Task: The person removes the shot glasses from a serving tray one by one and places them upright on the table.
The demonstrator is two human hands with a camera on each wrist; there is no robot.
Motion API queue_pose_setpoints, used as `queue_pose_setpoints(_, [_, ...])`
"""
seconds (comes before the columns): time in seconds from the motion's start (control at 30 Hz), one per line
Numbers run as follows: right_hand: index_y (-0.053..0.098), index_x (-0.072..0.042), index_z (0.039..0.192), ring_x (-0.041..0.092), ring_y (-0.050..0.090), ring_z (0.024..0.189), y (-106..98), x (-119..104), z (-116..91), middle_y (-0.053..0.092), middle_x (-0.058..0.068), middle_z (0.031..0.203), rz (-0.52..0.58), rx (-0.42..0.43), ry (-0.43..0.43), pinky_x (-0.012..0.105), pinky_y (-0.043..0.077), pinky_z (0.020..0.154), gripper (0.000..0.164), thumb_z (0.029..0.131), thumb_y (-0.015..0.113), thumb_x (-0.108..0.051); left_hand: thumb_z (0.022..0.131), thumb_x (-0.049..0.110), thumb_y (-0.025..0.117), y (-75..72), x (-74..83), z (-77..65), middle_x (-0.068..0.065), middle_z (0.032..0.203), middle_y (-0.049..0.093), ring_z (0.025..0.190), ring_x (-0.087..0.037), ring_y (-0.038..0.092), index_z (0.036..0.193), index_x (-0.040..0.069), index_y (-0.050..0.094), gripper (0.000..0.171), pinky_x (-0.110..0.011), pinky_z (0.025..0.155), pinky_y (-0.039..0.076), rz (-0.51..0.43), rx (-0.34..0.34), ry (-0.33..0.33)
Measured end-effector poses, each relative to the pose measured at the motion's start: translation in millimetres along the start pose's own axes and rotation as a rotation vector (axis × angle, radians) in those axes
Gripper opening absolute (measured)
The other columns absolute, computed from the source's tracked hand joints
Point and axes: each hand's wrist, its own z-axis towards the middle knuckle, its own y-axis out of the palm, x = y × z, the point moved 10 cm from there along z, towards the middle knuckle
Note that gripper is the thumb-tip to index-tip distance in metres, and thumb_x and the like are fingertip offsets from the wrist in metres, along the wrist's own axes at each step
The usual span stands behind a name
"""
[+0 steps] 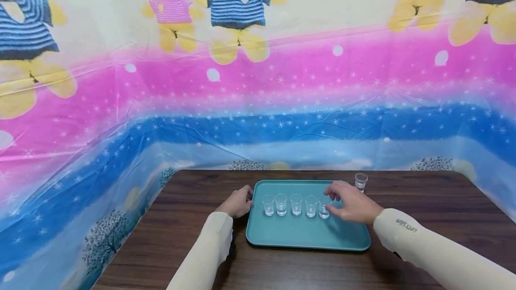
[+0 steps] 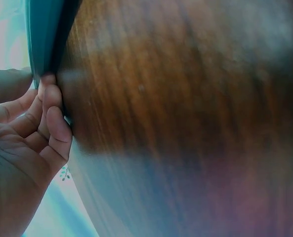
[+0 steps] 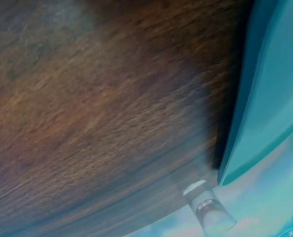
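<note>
A teal tray (image 1: pixel 306 240) carries several small clear shot glasses in a row, among them one at the left end (image 1: pixel 268 206) and one in the middle (image 1: pixel 296 205). Clear liquid seems to lie in their bottoms. My left hand (image 1: pixel 239 202) pinches the tray's left rim, thumb on one side and curled fingers on the other, as the left wrist view confirms. Over the tray, my right hand (image 1: pixel 352 202) has thumb and fingers bent about the rightmost glass (image 1: pixel 324 212); whether they grip it cannot be made out. The right wrist view does not show those fingers.
Another shot glass (image 1: pixel 361 181) stands on the brown wooden table (image 1: pixel 193 191), just beyond the tray's right far corner. It also appears in the right wrist view, as a clear glass (image 3: pixel 208 210). A printed sheet (image 1: pixel 282 133) with bears hangs behind the table.
</note>
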Motion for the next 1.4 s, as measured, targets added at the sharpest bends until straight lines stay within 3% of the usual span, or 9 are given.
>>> queue_pose_setpoints(0.3, [0.064,-0.008,0.106,0.009,0.048,0.077,-0.9,-0.9,-1.6,0.057,-0.001,0.09,0.001,0.009,-0.019,0.031,0.046,0.067,0.028,0.083,0.073,-0.019,0.098,0.011,0.052,1.8,2.0,0.8,-0.011,0.103,0.058,0.092,-0.022,0.058,0.122,0.003,0.049,0.025,-0.037,0.072,0.048,-0.012,0.002,0.007])
queue_pose_setpoints(0.6, [0.062,-0.006,0.107,0.013,0.051,0.079,-12.0,16.7,-6.9,0.055,-0.001,0.09,-0.043,0.034,0.056,0.033,0.045,0.067,0.03,0.083,0.073,-0.02,0.097,0.009,0.054,1.4,2.8,-0.5,-0.012,0.103,0.058,0.092,-0.023,0.058,0.121,0.002,0.05,0.025,-0.037,0.071,0.048,-0.028,0.006,0.025])
queue_pose_setpoints(0.93, [0.06,-0.005,0.107,0.014,0.048,0.075,-33.1,47.1,-17.9,0.054,0.003,0.091,-0.055,0.099,0.103,0.033,0.043,0.063,0.028,0.086,0.071,-0.019,0.096,0.009,0.056,1.3,-4.9,2.9,-0.009,0.097,0.057,0.085,-0.02,0.057,0.119,0.003,0.051,0.024,-0.036,0.069,0.048,-0.037,0.014,0.033])
queue_pose_setpoints(1.4, [0.06,0.0,0.108,0.018,0.053,0.079,-55.7,91.5,-39.1,0.055,0.006,0.092,-0.099,0.124,0.192,0.038,0.046,0.066,0.029,0.086,0.069,-0.016,0.095,0.009,0.057,-1.2,-2.0,0.2,-0.008,0.096,0.057,0.083,-0.019,0.056,0.118,0.003,0.052,0.024,-0.036,0.069,0.048,-0.031,0.018,0.046])
